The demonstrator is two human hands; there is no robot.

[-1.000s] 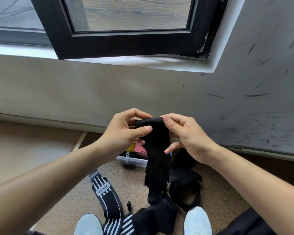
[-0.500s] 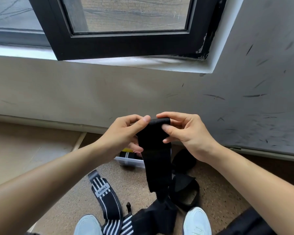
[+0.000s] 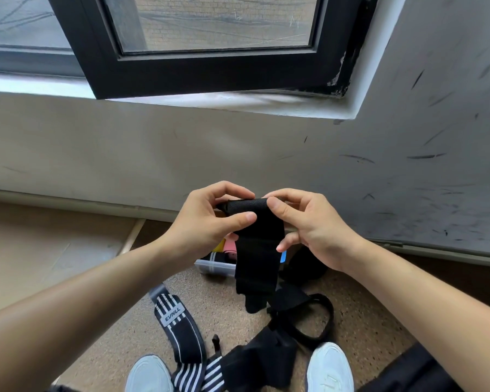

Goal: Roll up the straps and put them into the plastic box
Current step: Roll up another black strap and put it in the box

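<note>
A wide black strap (image 3: 256,258) hangs in the air between both hands, its top end curled into a small roll. My left hand (image 3: 210,222) pinches the roll's left side with thumb and fingers. My right hand (image 3: 309,224) pinches the right side. The strap's free tail dangles down over the floor. Behind it on the floor stands a clear plastic box (image 3: 215,267), mostly hidden, with pink and yellow rolls showing inside. A black-and-white striped strap (image 3: 181,335) lies on the floor to the left.
More black straps and a loop (image 3: 303,315) lie heaped on the speckled floor between my two white shoes (image 3: 328,369). A scuffed wall and a black window frame (image 3: 210,69) rise close ahead. Bare tan floor lies to the left.
The strap's top end has been turned over into a tighter roll between both hands. The hanging tail has shortened and lifted off the heap below.
</note>
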